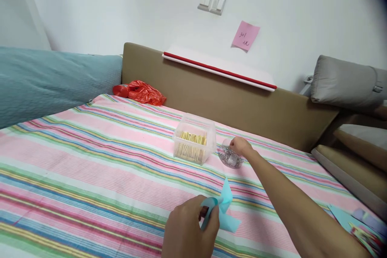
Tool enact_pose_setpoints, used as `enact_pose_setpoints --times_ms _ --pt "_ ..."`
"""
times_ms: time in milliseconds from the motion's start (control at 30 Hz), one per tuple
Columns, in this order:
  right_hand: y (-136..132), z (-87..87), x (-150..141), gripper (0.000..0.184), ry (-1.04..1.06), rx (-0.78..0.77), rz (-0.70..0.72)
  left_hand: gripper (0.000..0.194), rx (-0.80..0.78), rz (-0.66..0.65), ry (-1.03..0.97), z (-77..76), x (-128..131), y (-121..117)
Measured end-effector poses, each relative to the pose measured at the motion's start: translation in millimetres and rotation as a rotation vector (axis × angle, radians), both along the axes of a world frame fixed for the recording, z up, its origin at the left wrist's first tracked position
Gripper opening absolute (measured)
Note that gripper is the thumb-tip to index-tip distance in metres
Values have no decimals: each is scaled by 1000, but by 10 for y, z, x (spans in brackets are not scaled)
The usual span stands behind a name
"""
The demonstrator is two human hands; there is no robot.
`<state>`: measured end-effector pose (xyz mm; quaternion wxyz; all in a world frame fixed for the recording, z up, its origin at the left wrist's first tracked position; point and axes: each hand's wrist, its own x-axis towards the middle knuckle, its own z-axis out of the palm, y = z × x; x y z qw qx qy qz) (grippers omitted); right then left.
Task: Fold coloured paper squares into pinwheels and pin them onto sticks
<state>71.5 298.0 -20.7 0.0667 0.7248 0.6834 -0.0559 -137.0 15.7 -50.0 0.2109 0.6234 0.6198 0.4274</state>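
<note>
My left hand (pixel 193 225) pinches a light blue folded paper pinwheel (pixel 225 199) between thumb and fingers, its pointed blades sticking out to the right. Farther off, my right hand (pixel 240 145) reaches to a small round clear container (pixel 231 159) of shiny little metal pieces, perhaps pins. The fingertips are closed together at its far side; what they hold, if anything, is too small to make out. Left of that container stands a clear plastic box (pixel 211 137), with many thin wooden sticks (pixel 191 149) upright inside.
A striped sheet (pixel 90 177) covers the surface. At the back, a red plastic bag (pixel 145 93) lies against the brown headboard (pixel 217 90). Blue paper and other colourful pieces (pixel 356 225) lie at the lower right, near cushions (pixel 350 169). A blue-green padded shape (pixel 60 84) borders the left.
</note>
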Motion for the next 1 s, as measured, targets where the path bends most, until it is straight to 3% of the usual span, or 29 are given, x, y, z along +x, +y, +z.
enact_pose_setpoints --times_ms 267,500,633,733,833,900,1000 --pt "140 -235 -92 29 -15 37 -151 27 -17 5 -25 30 -44 4" --pt "104 -346 -61 28 16 88 -172 26 -34 -9 -45 46 -62 0" --pt "76 -270 -114 26 44 135 -136 28 -50 -16 -107 78 -58 4" --pt "-22 -73 -122 24 81 226 -60 30 -99 -51 -281 150 -38 6" --pt "-357 166 75 19 145 353 67 35 -192 -109 -547 236 5 13" --pt "-763 246 350 11 201 424 155 42 -283 -134 -695 277 56 32" --pt "-1529 137 839 7 276 440 208 42 -389 -189 -855 293 190 86"
